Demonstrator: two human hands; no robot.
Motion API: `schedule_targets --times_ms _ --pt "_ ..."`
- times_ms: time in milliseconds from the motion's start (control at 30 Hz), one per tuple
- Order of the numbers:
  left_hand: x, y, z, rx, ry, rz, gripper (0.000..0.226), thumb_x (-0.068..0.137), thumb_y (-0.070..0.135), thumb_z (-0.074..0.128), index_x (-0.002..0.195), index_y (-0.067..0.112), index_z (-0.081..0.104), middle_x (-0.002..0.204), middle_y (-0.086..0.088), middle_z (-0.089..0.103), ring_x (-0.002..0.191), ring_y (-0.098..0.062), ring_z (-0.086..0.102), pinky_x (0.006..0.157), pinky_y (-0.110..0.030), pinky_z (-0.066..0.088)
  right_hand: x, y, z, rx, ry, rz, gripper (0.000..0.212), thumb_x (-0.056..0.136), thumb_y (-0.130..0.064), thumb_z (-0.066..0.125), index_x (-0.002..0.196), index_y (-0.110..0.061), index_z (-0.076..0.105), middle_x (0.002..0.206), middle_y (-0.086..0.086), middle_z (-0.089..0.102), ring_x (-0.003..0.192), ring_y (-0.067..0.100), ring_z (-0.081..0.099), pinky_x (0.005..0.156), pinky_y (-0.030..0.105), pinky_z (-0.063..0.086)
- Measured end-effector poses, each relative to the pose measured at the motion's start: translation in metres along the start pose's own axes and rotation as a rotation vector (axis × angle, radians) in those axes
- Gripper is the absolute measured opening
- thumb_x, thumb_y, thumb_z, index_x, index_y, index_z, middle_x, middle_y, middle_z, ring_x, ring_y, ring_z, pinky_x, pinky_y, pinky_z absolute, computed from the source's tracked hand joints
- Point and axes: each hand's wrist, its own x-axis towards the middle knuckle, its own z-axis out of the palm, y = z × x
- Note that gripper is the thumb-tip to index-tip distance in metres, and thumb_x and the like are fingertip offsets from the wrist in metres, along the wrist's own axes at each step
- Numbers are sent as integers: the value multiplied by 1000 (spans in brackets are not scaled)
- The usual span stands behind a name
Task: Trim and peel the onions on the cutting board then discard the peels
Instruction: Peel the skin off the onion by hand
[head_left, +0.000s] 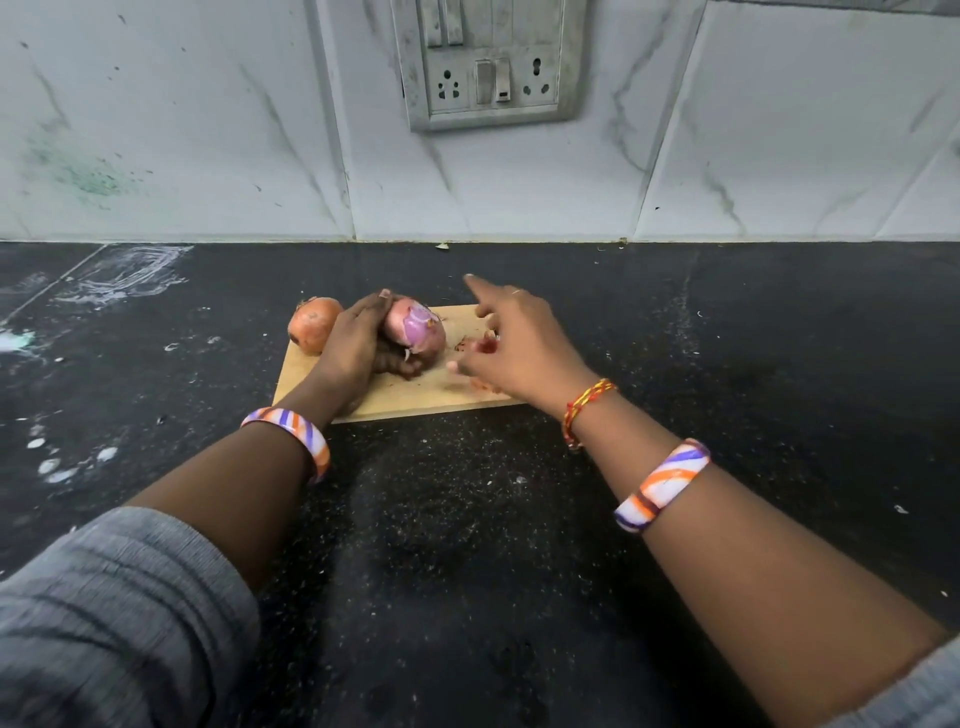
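A wooden cutting board (415, 397) lies on the black counter. My left hand (358, 345) grips a partly peeled purple onion (418, 327) on the board, thumb over its top. An unpeeled orange-brown onion (311, 323) sits at the board's far left corner, just behind that hand. My right hand (511, 340) hovers over the right part of the board with the index finger stretched out; it looks blurred, and a reddish scrap of peel (485, 345) shows at its fingers. More peel bits (480, 384) lie under the hand. No knife is in view.
The black speckled counter (467, 519) spreads all round the board, with white smears at the left (124, 275). A marble-tiled wall (208, 130) rises behind, carrying a switch and socket plate (488, 67).
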Motion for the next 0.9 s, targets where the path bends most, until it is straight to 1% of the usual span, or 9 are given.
schedule_targets --times_ms 67,167,200,333,467,533,667,800,900 --pt "3 0 -5 -91 8 -62 40 100 34 29 88 7 55 57 -9 65 43 -17 60 41 -22 51 10 -7 22 24 -88 -27 101 71 -32 77 148 -16 15 148 16 31 138 28 26 113 37 25" --pt "8 -5 -10 -194 -9 -105 51 98 43 28 108 2 55 94 -14 68 86 -22 67 72 -30 57 23 -15 48 87 -86 -22 96 75 -41 72 148 -15 16 147 12 36 135 27 33 112 42 28" --pt "8 -6 -11 -193 -6 -95 51 98 44 26 107 3 56 98 -13 67 91 -21 66 73 -28 57 26 -16 53 136 -56 -5 89 77 -40 70 147 -15 21 144 11 42 132 26 39 109 43 31" --pt "4 -5 -6 -75 -20 4 45 99 42 23 92 16 60 86 -7 65 73 -14 63 56 -21 51 30 -6 64 259 26 7 74 80 -22 69 143 -17 31 140 8 46 129 24 43 108 42 33" --pt "4 -9 -7 -41 -66 34 16 94 18 48 103 10 58 83 -8 61 56 -12 58 49 -20 51 27 5 65 252 96 15 70 84 -5 60 145 -16 27 143 9 39 133 21 35 110 24 27" --pt "6 -11 -8 -29 -56 58 21 90 6 52 110 5 58 87 -7 61 57 -9 59 51 -18 52 26 7 67 214 115 -1 70 84 -6 61 145 -14 26 145 9 37 135 20 33 106 18 23" --pt "7 -12 -10 18 -5 86 29 87 -1 51 115 -2 59 99 -13 63 80 -14 59 68 -19 52 26 5 72 177 160 3 78 77 -28 72 143 -15 31 140 9 43 128 20 39 99 16 27" --pt "4 -10 -9 -21 -18 62 29 88 -3 45 114 -5 59 87 -11 65 60 -8 62 57 -17 52 27 6 70 234 172 25 76 75 -29 75 140 -14 37 136 9 48 124 19 44 95 13 29" --pt "4 -12 -9 -26 -24 54 29 86 -4 47 112 -5 60 87 -10 66 60 -8 62 58 -17 53 29 9 68 269 154 56 75 74 -27 77 138 -16 41 134 7 50 122 17 47 95 14 34"
